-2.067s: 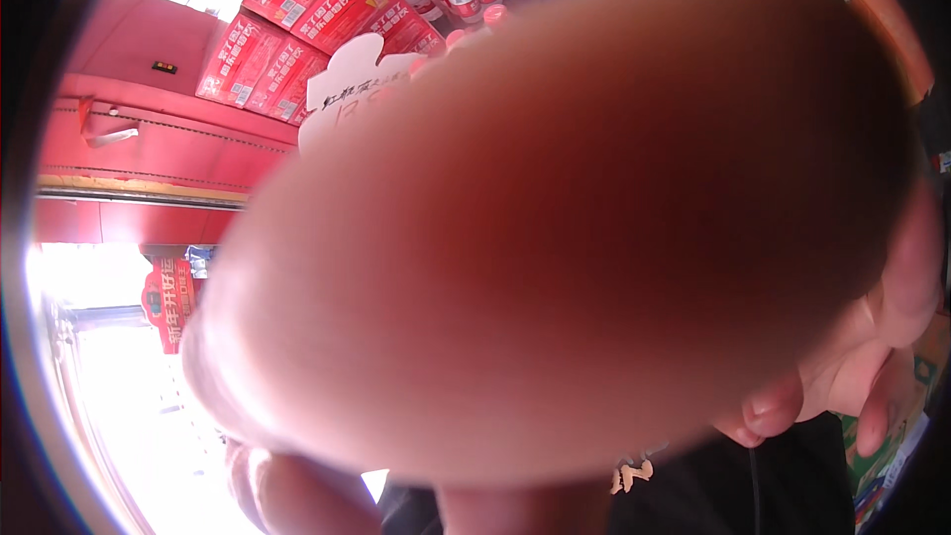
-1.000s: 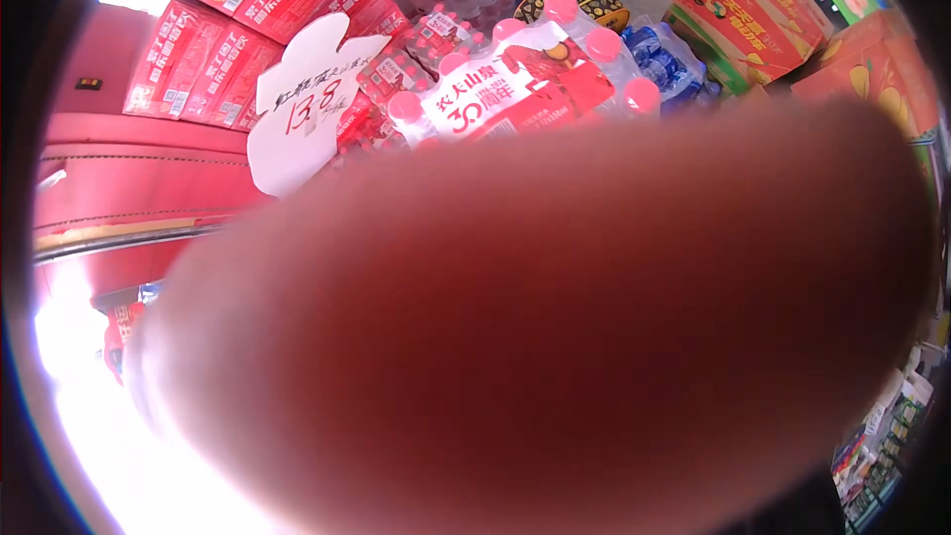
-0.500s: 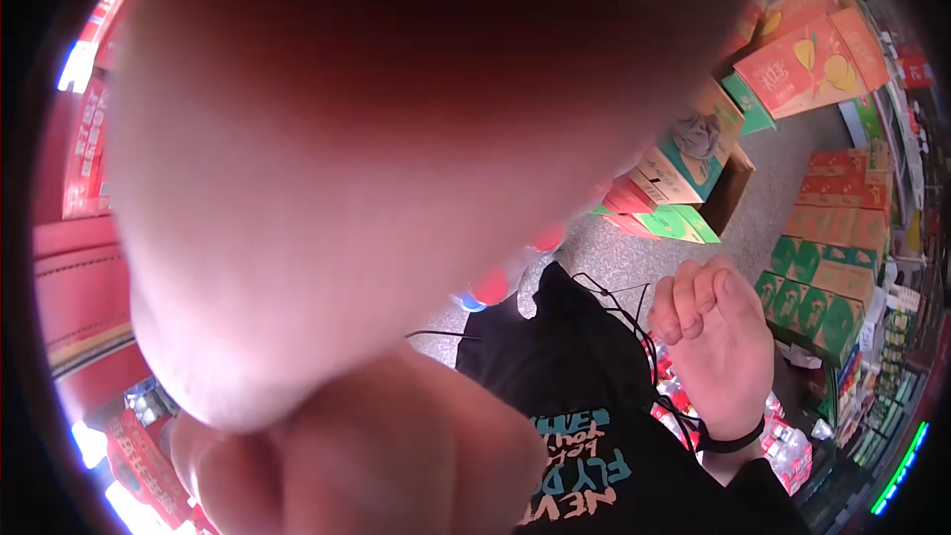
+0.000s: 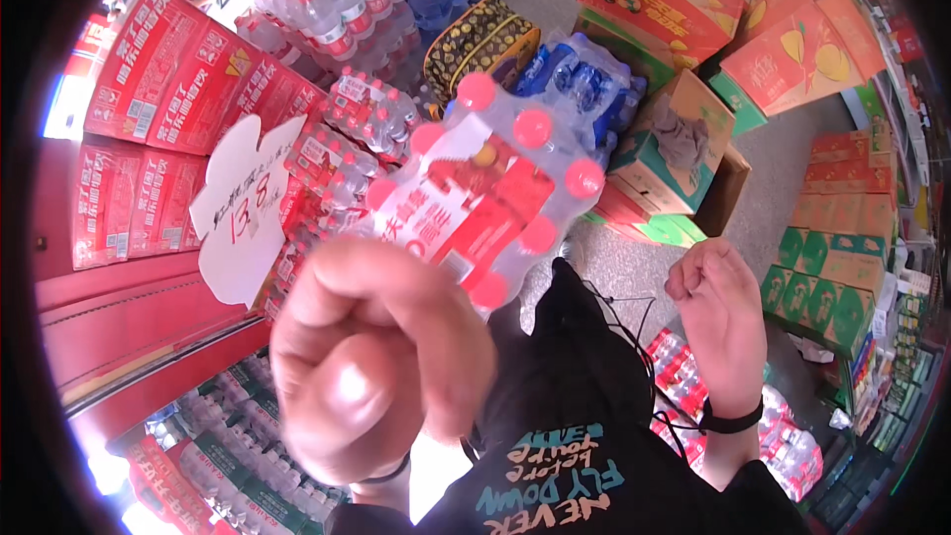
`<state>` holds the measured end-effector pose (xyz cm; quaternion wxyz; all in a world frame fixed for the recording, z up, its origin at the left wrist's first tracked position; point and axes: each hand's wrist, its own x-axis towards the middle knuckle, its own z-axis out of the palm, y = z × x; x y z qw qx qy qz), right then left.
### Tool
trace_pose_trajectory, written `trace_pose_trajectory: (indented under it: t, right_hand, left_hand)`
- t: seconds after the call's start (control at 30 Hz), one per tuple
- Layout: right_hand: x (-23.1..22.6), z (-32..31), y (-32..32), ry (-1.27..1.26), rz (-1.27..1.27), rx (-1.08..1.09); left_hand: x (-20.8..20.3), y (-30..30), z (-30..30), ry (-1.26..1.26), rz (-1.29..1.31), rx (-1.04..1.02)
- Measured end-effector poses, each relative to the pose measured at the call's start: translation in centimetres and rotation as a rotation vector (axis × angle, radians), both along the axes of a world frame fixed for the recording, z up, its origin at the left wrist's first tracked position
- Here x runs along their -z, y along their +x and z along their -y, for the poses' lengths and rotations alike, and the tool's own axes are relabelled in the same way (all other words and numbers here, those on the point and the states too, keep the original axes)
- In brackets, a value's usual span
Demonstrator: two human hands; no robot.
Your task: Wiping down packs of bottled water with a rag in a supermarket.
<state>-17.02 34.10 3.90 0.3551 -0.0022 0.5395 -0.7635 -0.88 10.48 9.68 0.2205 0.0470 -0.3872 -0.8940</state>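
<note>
My left hand (image 4: 381, 357) is large and close in the lower left middle, its fingers curled in toward the thumb. Nothing shows in it. Just beyond it, partly covered by its knuckles, is a shrink-wrapped pack of red-capped bottles (image 4: 495, 203) with a red and white label. Whether hand and pack touch I cannot tell. At the right, my right hand (image 4: 718, 312) is raised with its fingers folded toward the palm, holding nothing visible. A dark band circles that wrist. Between the forearms is my black top (image 4: 555, 436) with printed lettering and dangling cords.
Red cartons (image 4: 163, 79) are stacked at the left by a white cloud-shaped card (image 4: 243, 213). Bottle packs (image 4: 342, 0), a patterned yellow-black bag (image 4: 480, 45) and a blue-wrapped pack (image 4: 584, 84) stand farther off. An opened carton (image 4: 674, 144) holds crumpled paper. Green-and-brown boxes (image 4: 827, 287) line the right.
My left hand has drawn back from right in front of the view, uncovering the bottle packs, cartons and bag. My right hand has shifted slightly, its fingers curled further in.
</note>
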Motion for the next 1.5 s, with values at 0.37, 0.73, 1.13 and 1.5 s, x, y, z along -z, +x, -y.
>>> trace_pose_trajectory:
  t: [0.37,0.73,1.13,1.5]
  right_hand:
    - [24.2,-3.4,-23.9,0.949,-1.161,-0.344]
    - [30.5,0.2,-30.8,1.137,-1.222,-0.715]
    - [-0.1,12.1,-12.7,-0.305,-1.472,-0.647]
    - [0.8,16.8,-2.6,0.350,-1.773,-0.475]
  left_hand:
    - [7.9,0.2,-6.0,-0.540,0.983,-1.295]
    - [10.6,1.3,-7.6,-0.111,1.161,-1.130]
    - [15.5,7.5,-5.9,0.078,0.797,-0.896]
    - [16.0,10.0,-2.5,0.045,0.639,-0.431]
